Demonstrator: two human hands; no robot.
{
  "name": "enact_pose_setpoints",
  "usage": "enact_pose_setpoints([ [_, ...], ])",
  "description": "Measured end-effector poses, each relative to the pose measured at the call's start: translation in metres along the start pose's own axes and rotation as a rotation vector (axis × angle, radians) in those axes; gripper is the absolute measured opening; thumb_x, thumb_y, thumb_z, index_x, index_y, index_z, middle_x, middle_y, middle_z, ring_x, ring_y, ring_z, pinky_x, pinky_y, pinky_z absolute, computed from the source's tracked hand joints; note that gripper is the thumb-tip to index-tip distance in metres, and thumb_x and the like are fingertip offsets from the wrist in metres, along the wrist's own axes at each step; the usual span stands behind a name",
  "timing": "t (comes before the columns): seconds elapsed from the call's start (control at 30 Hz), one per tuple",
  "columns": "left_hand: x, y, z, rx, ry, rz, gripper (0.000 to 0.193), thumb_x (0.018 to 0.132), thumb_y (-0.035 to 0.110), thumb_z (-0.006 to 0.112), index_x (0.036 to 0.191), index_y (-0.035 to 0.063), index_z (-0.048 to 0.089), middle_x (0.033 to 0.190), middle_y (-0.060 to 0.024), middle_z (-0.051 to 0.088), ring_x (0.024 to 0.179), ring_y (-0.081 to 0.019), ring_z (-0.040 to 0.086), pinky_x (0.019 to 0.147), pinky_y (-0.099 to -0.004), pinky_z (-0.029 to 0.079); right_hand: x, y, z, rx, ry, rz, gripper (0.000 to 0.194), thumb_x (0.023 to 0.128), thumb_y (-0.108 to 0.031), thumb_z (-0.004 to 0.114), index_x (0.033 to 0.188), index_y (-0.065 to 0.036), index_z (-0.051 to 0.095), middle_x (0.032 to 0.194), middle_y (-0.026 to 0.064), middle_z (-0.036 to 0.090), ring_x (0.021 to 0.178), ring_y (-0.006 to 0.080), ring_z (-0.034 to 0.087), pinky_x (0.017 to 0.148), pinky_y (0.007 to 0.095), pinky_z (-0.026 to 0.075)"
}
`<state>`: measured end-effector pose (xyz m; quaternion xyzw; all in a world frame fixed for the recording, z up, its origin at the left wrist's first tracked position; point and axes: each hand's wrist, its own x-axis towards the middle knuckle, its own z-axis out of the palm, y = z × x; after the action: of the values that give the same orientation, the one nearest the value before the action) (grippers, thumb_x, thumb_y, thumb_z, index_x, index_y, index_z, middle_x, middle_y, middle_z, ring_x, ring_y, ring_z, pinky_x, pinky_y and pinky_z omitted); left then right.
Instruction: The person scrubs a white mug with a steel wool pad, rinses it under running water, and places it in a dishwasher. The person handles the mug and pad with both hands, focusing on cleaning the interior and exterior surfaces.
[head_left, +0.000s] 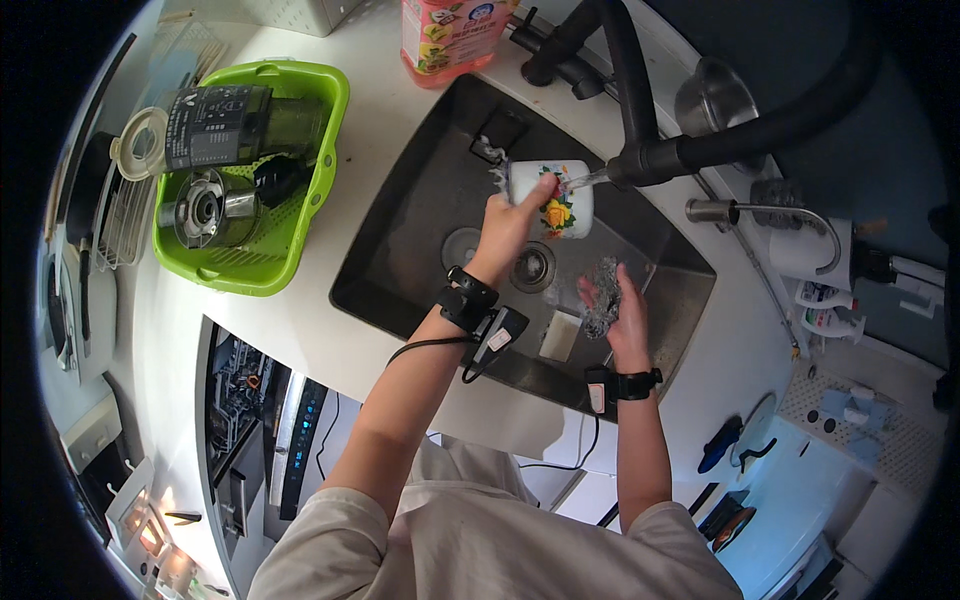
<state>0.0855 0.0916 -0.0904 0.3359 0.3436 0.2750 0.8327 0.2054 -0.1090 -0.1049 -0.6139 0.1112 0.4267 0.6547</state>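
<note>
Over the dark kitchen sink (405, 217), my left hand (514, 221) grips a white mug-like vessel with a floral print (574, 217) and tilts it on its side. Water runs from the black faucet (649, 161) onto the vessel, and some spills off its far-left end. To the right, my right hand (626, 311) holds a steel wool scrubber (604, 296) against its palm and fingers. Below the vessel lies the round drain (532, 267). A pale rectangular block (560, 335) rests on the sink bottom near the front wall.
A green plastic basket (289, 259) holding blender parts stands left of the sink. Behind the sink is a bottle of pink liquid (454, 37). A steel bowl (716, 105) and a small curved metal spout (787, 214) are at the right. Cables hang from both wrist straps.
</note>
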Motion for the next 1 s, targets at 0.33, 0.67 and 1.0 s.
enact_pose_setpoints([
  [0.33,-0.002,-0.008,0.004,-0.625,-0.083,-0.337,0.034,0.093,0.029,0.053,0.111,0.0004,0.055,0.112,-0.0162,0.06,0.101,-0.0282,0.061,0.091,-0.0434,0.049,-0.022,-0.026,0.074,-0.097,0.023,-0.627,0.04,0.093,-0.015,0.058,0.128,-0.002,0.042,0.121,0.0153,0.053,0.106,0.0275,0.06,0.09,0.0374,0.05],
  [0.67,-0.001,-0.012,-0.002,-0.988,-0.088,-0.411,0.038,0.096,0.029,0.049,0.121,0.0003,0.051,0.124,-0.0173,0.056,0.111,-0.0326,0.056,0.1,-0.048,0.041,-0.018,-0.019,0.087,-0.415,0.052,-0.82,0.04,0.092,-0.017,0.061,0.127,-0.004,0.046,0.12,0.0119,0.053,0.104,0.0167,0.054,0.087,0.0285,0.045],
  [1.0,-0.014,-0.012,-0.003,-1.03,-0.083,-0.384,0.044,0.095,0.035,0.048,0.121,-0.0005,0.05,0.12,-0.0172,0.058,0.11,-0.0321,0.056,0.098,-0.0463,0.043,-0.017,-0.009,0.119,-0.744,-0.062,-1.121,0.034,0.086,-0.014,0.067,0.117,-0.004,0.055,0.132,0.0189,0.052,0.122,0.0313,0.051,0.098,0.0383,0.043],
])
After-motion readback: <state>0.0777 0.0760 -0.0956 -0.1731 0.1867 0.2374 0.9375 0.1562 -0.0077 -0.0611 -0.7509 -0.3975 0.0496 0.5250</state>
